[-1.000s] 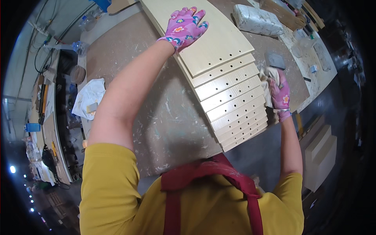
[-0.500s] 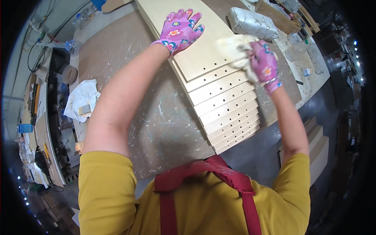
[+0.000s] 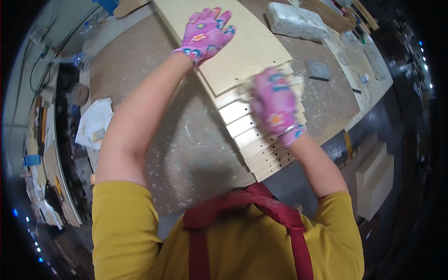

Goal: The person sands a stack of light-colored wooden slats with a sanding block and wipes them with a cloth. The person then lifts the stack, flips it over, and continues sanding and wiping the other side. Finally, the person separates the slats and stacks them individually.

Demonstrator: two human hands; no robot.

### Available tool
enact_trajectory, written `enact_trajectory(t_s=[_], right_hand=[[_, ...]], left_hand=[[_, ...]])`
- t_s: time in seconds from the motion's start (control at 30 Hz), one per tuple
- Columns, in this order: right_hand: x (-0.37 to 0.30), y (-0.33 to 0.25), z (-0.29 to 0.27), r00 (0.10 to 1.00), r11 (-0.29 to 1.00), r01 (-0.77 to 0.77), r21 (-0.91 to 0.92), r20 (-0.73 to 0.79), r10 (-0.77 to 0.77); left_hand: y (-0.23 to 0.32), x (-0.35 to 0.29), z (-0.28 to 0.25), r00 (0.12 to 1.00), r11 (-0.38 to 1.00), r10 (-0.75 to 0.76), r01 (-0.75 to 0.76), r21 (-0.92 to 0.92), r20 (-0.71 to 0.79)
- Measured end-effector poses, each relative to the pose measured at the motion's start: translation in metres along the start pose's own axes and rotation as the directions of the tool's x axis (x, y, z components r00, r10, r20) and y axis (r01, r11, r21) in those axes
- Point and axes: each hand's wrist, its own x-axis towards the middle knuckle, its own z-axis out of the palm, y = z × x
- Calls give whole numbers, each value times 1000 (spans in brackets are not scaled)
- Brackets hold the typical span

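A stack of pale wooden boards (image 3: pixel 247 42) lies across the table, its near ends stepped like stairs and drilled with small dark holes. My left hand (image 3: pixel 205 35), in a pink flowered glove, rests flat on the top board near its left edge, fingers spread. My right hand (image 3: pixel 274 100), gloved alike and blurred by motion, presses a cream cloth (image 3: pixel 296 85) against the stepped ends. Its fingers are bent over the cloth, which shows only around the glove.
Right of the stack lies a grey block (image 3: pixel 318 70), with a plastic-wrapped bundle (image 3: pixel 297 21) beyond it. On the left side of the table (image 3: pixel 186 154) sits a white cloth (image 3: pixel 95 122). More boards (image 3: pixel 374 179) stand below the table's right edge.
My right hand has swept the cloth left and nearer, from the boards' right edge onto the stepped ends. The grey block now shows. My left hand stays flat on the top board.
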Motion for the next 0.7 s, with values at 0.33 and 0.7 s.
enact_trajectory(t_s=[0.33, 0.7], right_hand=[[-2, 128, -42, 882, 895, -446, -37, 155, 446], [28, -55, 16, 983, 997, 73, 28, 164, -77]], left_hand=[[4, 2, -1, 1000, 999, -10, 10, -42, 3], [-2, 1, -6, 1000, 1000, 9, -9, -9, 16]])
